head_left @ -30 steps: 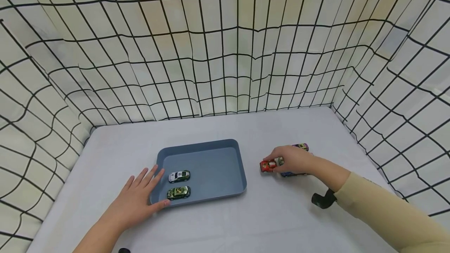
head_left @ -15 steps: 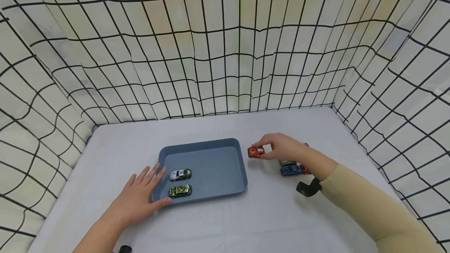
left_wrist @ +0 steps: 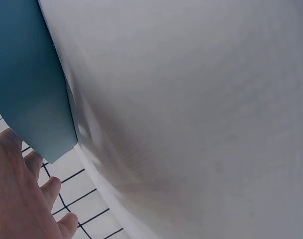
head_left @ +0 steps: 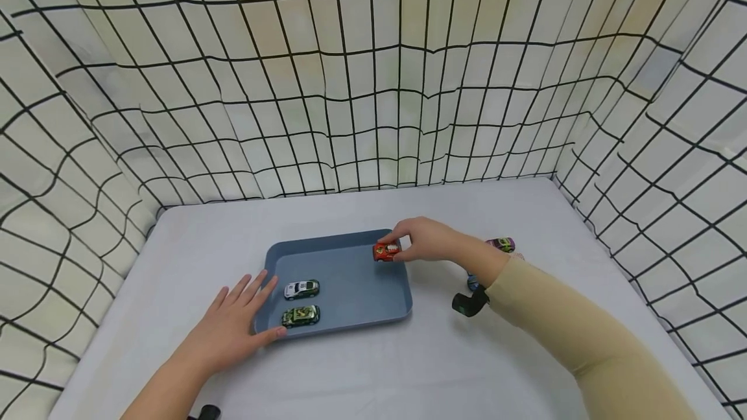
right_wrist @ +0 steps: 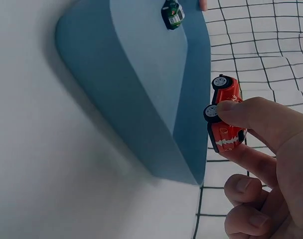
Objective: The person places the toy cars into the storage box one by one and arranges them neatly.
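A red toy car (head_left: 386, 251) is pinched between the thumb and fingers of my right hand (head_left: 428, 239), over the right end of the blue-grey tray (head_left: 350, 326). The right wrist view shows the red car held up beside the tray wall, wheels facing the camera. Inside the tray, at its left end, stand a white toy car (head_left: 301, 289) and a green camouflage toy car (head_left: 301, 316). My left hand (head_left: 233, 329) lies with fingers spread at the tray's left edge, its thumb near the green car.
Right of the tray, a purple and yellow toy car (head_left: 502, 244) and a blue toy car (head_left: 473, 282) lie on the white table (head_left: 432, 368), partly hidden by the right arm. A white wall with a black grid (head_left: 362, 115) encloses the back and sides.
My right hand has carried the red car left from the group of cars at the right, to above the tray's right end. The left hand has stayed at the tray's edge.
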